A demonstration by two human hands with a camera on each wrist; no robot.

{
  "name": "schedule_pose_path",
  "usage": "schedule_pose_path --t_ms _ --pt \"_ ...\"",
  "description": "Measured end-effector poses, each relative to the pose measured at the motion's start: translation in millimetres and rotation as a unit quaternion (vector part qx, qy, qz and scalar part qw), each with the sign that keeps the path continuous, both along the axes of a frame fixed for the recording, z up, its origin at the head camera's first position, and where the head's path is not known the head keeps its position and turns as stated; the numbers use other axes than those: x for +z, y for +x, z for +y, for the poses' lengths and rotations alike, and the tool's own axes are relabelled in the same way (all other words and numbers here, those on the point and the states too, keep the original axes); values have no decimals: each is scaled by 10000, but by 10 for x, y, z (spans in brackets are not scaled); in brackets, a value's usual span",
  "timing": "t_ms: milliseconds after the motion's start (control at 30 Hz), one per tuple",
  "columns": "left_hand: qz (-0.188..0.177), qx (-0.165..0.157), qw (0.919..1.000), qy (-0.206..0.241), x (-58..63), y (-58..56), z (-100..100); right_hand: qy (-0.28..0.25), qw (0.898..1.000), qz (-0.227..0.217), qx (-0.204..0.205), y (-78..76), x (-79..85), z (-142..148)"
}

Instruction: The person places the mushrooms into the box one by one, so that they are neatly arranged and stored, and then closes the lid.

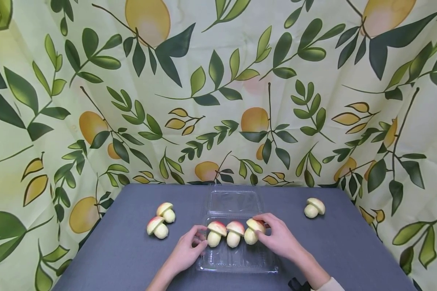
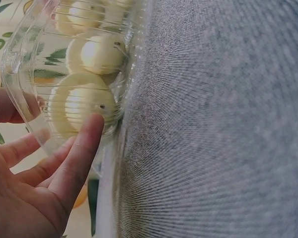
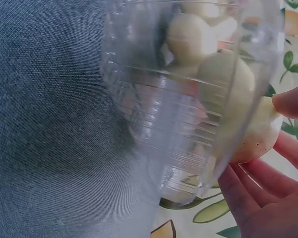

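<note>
A clear plastic clamshell box (image 1: 240, 262) lies with its lid (image 1: 234, 201) folded back. Inside its tray, a left toy mushroom (image 1: 215, 234) and a middle one (image 1: 234, 234) sit in a row, caps red and cream. My right hand (image 1: 278, 238) pinches a third toy mushroom (image 1: 255, 231) between thumb and fingers at the right end of that row; in the right wrist view its cap (image 3: 258, 144) rises past the tray wall. At the box's left side is my left hand (image 1: 188, 248), fingers spread loosely, one fingertip (image 2: 93, 126) against the clear wall.
Two more toy mushrooms, one behind (image 1: 166, 212) the other (image 1: 157, 227), lie together on the grey table (image 1: 127, 258) left of the box. Another single mushroom (image 1: 314, 207) lies at the back right. A leaf-and-fruit patterned curtain (image 1: 218, 101) hangs behind the table.
</note>
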State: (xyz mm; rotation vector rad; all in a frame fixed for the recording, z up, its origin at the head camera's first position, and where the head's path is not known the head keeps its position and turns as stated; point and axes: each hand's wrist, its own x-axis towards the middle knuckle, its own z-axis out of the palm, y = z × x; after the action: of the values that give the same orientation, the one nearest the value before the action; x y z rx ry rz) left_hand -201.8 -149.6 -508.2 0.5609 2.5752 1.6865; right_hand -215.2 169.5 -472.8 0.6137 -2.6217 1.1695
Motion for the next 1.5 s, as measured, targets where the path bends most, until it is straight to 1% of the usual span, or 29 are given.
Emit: schedule_pose_path --t_ms 167,367,633,900,1133,1433,1500 --pt "-33 -50 10000 -23 -2 7 2 172 9998 43 -8 -6 -32 -21" --pt "-46 -2 10000 -31 1 1 -1 485 9988 84 -55 -28 -32 -50" --pt "28 -23 10000 -76 -8 -3 -4 1022 9936 405 -258 -34 -68 -106" --pt "-12 -36 10000 -43 5 10 3 1327 9903 306 -266 -47 -73 -147" --pt "15 -36 10000 -50 12 13 5 1320 9899 428 -283 -60 -78 -173" --pt "-28 -38 9999 -92 10 13 8 1120 9914 577 -361 -73 -91 -164" --pt "-28 -30 9999 -101 9 12 9 1021 9926 538 -379 -70 -74 -156"
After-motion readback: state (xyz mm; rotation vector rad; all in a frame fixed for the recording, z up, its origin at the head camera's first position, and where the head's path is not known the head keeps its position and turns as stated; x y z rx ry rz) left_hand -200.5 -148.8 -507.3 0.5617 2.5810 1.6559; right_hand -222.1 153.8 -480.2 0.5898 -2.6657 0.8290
